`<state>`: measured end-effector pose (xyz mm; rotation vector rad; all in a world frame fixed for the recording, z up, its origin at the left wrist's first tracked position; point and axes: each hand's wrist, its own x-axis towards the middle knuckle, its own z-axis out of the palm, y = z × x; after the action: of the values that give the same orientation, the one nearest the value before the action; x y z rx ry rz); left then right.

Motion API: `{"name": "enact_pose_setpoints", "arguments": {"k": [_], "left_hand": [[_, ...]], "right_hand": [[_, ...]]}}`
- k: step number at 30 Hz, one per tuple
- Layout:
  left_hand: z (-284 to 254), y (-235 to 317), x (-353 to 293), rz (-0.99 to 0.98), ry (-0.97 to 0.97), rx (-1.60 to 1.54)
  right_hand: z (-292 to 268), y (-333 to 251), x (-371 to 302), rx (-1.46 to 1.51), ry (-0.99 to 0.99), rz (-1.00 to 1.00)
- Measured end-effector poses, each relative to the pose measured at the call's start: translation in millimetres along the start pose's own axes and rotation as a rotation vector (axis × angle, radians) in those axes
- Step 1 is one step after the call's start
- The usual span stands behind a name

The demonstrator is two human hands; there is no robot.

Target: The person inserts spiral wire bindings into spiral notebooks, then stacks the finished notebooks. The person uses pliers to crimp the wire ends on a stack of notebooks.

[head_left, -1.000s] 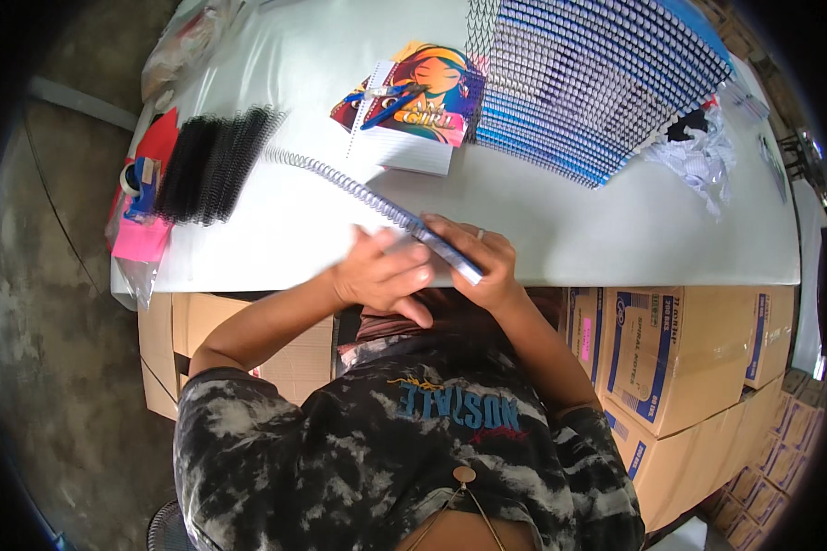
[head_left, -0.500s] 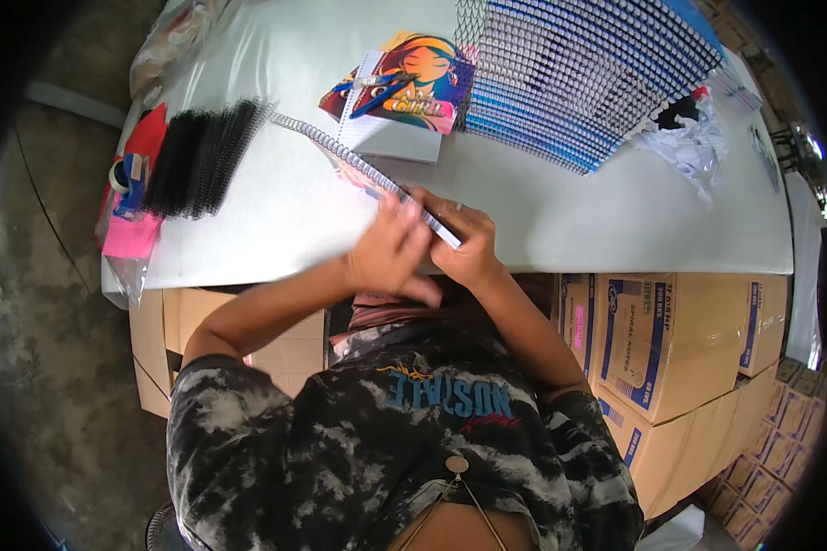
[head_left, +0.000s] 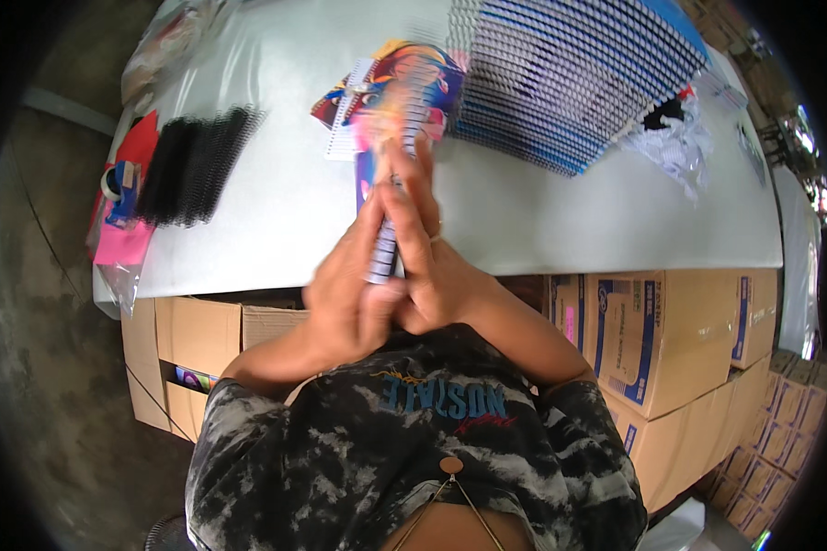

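Close to the table's near edge, a spiral notebook [head_left: 383, 257] is pressed on edge between my two hands, its coiled spine facing up. My left hand [head_left: 347, 280] is closed along one side of it. My right hand [head_left: 424, 243], with a ring on a finger, closes on the other side. The notebook's far end and the coil there are smeared by motion. Behind it lie other notebooks with colourful covers [head_left: 441, 78], one showing a white ruled page [head_left: 345, 124]. A blue-handled tool lying on them is blurred and partly covered.
At the left lies a bundle of black spiral coils [head_left: 198, 165], beside a blue tape dispenser [head_left: 122, 197] on pink and red sheets [head_left: 124, 243]. A broad spread of coil-bound notebooks [head_left: 551, 83] fills the far right, near crumpled white material [head_left: 675, 142]. Cardboard boxes [head_left: 680, 340] stand below the table.
The notebook has swung from slanting left to pointing almost straight away from me. My left hand, blurred and loose before, now presses against it opposite my right hand.
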<state>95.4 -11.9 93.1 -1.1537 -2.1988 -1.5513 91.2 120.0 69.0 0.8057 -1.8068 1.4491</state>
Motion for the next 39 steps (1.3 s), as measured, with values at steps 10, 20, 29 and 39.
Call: {"name": "enact_pose_setpoints", "arguments": {"k": [10, 20, 29, 39], "left_hand": [[-34, -21, 44, -0.506, 0.141, -0.536], [-46, -35, 73, -0.37, -0.139, -0.664], [-58, -21, 91, -0.332, -0.202, -0.358], [-37, -33, 88, -0.584, 0.033, -0.528]], "right_hand": [[-40, -6, 54, 0.05, -0.087, 0.604], [-36, -4, 48, 0.253, 0.084, 0.643], [-39, -6, 51, 0.15, 0.135, 0.546], [-81, 4, 55, 0.766, 0.518, 0.626]]}}
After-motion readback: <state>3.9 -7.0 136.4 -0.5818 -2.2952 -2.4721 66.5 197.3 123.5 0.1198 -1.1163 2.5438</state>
